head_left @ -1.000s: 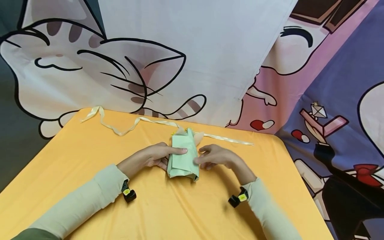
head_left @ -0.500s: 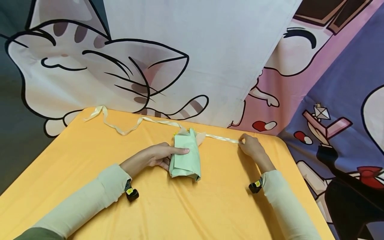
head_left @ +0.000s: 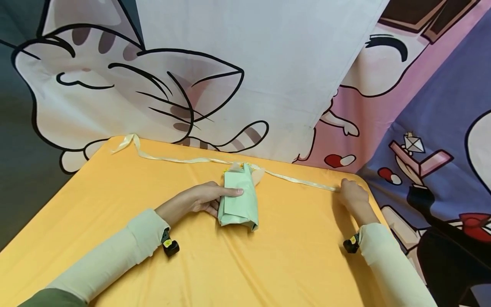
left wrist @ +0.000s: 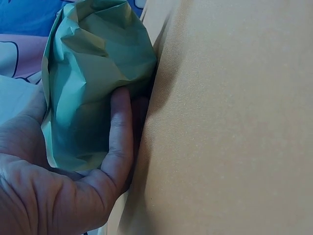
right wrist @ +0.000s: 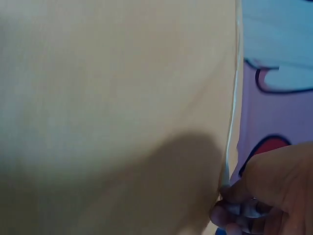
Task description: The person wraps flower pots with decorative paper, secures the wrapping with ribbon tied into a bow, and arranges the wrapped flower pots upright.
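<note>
In the head view my left hand point(head_left: 205, 198) holds a small bouquet point(head_left: 238, 200) wrapped in pale green paper, thumb on top and fingers underneath. Yellow bits and a pale peach wrap stick out at its far end. From the left wrist, the bouquet's folded paper bottom point(left wrist: 98, 83) faces me, with fingers curled against its underside. A cream satin ribbon point(head_left: 299, 180) passes at the bouquet's far end, across the table to both sides. My right hand point(head_left: 353, 197) pinches the ribbon's right end near the far right corner; the right wrist view shows the ribbon point(right wrist: 232, 117) running taut from the fingertips.
A yellow cloth point(head_left: 215, 264) covers the table. The ribbon's left end point(head_left: 126, 143) lies curled and loose near the far left corner. Cartoon-printed curtains point(head_left: 284, 76) hang right behind the table's far and right edges.
My right hand has left the bouquet's side, taken the ribbon's right end and pulled it far to the right. The ribbon's wavy left part has straightened. The left hand keeps its hold.
</note>
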The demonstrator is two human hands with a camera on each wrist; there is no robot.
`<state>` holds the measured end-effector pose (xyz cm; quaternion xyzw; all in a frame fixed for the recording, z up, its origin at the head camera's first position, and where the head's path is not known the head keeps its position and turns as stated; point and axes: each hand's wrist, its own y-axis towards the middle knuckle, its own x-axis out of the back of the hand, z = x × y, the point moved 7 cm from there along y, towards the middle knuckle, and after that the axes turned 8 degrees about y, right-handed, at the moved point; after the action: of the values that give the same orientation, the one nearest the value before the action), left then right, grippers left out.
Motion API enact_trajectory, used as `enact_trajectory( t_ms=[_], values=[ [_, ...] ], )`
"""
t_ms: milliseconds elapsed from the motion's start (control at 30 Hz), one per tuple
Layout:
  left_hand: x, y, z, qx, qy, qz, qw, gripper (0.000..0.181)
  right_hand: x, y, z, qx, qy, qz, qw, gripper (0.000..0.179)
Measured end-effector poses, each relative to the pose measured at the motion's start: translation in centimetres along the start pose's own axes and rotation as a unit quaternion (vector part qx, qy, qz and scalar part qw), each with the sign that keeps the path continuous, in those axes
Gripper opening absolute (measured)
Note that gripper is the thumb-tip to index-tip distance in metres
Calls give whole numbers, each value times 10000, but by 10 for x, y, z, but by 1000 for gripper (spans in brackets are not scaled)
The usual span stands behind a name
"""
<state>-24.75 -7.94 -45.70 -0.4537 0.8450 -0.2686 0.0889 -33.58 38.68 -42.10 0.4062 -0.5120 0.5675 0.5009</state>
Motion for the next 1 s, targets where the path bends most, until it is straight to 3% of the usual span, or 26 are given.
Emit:
enact_trajectory(
  t_ms=[267, 367, 467, 567, 600, 633, 733, 833, 867, 1000],
  values=[
    [0, 0, 1, 2, -5, 20, 10000, 54, 2, 0, -34, -289, 297, 38, 9991, 28],
    [0, 0, 1, 1, 19, 32, 10000, 54, 3, -3, -32, -397, 349, -239, 9983, 33],
    [1, 0, 1, 16, 44, 39, 10000, 54, 2, -11, -4, -238, 541, -806, 9950, 42],
    [3, -1, 1, 36, 79, 9, 10000, 54, -5, -26, 52, 273, 1432, -926, 9850, 49],
    [3, -2, 1, 42, 100, -10, 9999, 54, -10, -32, 75, 447, 1870, -720, 9787, 53],
    [4, -2, 0, 36, 113, -22, 9999, 54, -16, -38, 97, 584, 2465, -388, 9666, 56],
    [5, -2, 0, 20, 166, -78, 9998, 54, -43, -57, 162, 732, 3903, 1005, 9123, 68],
    [3, -2, -1, -31, 174, -119, 9998, 53, -62, -76, 208, 657, 4640, 1957, 8614, 72],
    [3, -2, -1, -45, 158, -138, 9998, 53, -65, -80, 219, 694, 4708, 2151, 8528, 71],
    [0, -1, 0, -131, 77, -154, 9998, 52, -68, -88, 246, 907, 4801, 2598, 8329, 66]
  ],
)
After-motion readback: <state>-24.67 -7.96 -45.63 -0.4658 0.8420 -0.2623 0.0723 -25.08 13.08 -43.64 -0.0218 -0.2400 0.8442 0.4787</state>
